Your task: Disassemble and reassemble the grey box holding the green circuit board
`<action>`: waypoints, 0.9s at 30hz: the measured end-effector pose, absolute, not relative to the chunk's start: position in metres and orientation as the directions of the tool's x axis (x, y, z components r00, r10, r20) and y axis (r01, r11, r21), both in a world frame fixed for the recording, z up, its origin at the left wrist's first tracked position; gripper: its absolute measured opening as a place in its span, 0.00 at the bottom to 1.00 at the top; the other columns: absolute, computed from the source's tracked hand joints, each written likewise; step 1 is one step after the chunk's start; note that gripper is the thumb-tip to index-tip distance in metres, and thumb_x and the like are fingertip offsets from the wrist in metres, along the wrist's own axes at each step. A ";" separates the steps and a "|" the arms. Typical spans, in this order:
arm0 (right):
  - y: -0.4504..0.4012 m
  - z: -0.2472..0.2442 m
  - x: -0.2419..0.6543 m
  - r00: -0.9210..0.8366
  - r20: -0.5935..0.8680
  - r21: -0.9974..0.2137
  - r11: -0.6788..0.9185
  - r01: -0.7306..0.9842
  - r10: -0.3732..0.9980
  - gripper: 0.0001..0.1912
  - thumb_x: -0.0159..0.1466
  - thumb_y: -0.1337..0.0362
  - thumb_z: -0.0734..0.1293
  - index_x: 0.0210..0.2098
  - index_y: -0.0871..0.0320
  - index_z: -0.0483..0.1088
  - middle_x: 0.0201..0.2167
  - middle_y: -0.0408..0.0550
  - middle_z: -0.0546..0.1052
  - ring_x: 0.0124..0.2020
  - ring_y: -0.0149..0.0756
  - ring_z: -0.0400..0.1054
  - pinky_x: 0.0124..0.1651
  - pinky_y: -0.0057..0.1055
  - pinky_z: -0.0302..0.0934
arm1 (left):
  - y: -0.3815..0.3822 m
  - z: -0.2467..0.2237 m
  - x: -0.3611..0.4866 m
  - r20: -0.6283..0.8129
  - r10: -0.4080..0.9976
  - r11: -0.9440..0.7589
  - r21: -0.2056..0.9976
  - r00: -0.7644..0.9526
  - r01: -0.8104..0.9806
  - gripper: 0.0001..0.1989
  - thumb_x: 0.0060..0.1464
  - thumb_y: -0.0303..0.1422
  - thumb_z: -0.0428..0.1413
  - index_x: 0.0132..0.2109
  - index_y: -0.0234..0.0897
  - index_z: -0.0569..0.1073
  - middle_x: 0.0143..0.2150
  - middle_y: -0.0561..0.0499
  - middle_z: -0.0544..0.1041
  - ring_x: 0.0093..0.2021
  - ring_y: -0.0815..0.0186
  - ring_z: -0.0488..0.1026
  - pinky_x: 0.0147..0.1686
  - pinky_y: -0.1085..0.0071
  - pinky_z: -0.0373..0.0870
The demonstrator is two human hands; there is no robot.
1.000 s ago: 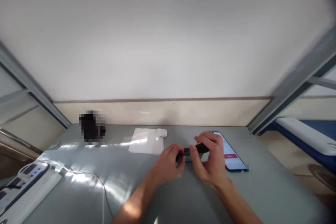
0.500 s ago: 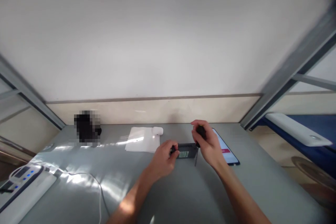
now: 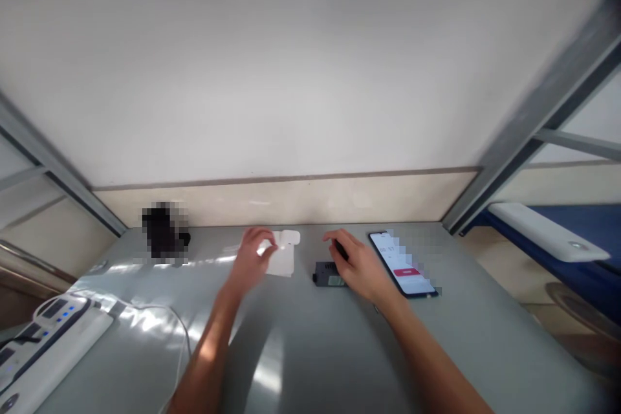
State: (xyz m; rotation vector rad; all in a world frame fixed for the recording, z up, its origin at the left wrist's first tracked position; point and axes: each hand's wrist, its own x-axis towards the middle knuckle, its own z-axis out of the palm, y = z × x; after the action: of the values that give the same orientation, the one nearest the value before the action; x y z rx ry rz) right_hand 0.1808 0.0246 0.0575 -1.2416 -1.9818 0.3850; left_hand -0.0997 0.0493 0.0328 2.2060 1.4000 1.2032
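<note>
Just below the frame's centre lies one box [image 3: 324, 275], probably stiff and light, best pinched by its ends. My right hand [image 3: 358, 263] curls around one dark handle [image 3: 341, 250]; my left hand [image 3: 250, 259] narrows over paper [image 3: 283, 263], holding what I cannot tell. One phone [image 3: 394, 260] lies right of centre.

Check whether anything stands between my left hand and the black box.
Nothing visible does: between the left hand and the black box there is only flat paper and tabletop. The white item lies beyond that line; the right hand hides the box's right end.
</note>
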 end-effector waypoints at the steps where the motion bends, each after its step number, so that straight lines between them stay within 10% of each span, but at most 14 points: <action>1: 0.025 0.057 0.180 -0.233 0.439 -0.613 0.479 0.629 0.868 0.12 0.72 0.66 0.58 0.47 0.52 0.72 0.42 0.48 0.81 0.24 0.36 0.69 0.31 0.34 0.64 | 0.054 0.032 -0.117 0.495 0.854 -0.452 0.557 0.159 0.697 0.04 0.64 0.33 0.57 0.38 0.42 0.75 0.45 0.46 0.79 0.51 0.54 0.73 0.63 0.51 0.64; 21: 0.030 0.042 0.172 -0.080 0.471 -0.742 0.443 0.502 0.879 0.09 0.69 0.66 0.61 0.42 0.52 0.73 0.36 0.46 0.76 0.26 0.36 0.64 0.32 0.33 0.58 | 0.073 -0.002 -0.165 0.340 0.933 -0.283 0.488 0.119 0.825 0.19 0.70 0.38 0.48 0.43 0.42 0.83 0.46 0.46 0.85 0.50 0.53 0.77 0.59 0.54 0.69; 27: 0.035 0.034 0.169 0.105 0.430 -0.880 0.391 0.269 0.897 0.05 0.62 0.64 0.68 0.38 0.52 0.74 0.31 0.44 0.73 0.31 0.39 0.65 0.38 0.35 0.59 | 0.042 0.014 -0.081 0.370 0.893 -0.446 0.661 0.255 0.604 0.13 0.65 0.39 0.58 0.53 0.44 0.80 0.51 0.47 0.82 0.48 0.59 0.77 0.56 0.61 0.73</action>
State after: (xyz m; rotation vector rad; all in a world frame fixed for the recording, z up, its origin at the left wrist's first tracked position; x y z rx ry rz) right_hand 0.1694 0.0346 0.0344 -1.1222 -1.4310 0.6477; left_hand -0.0812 0.0418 0.0135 2.1477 1.3657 1.0270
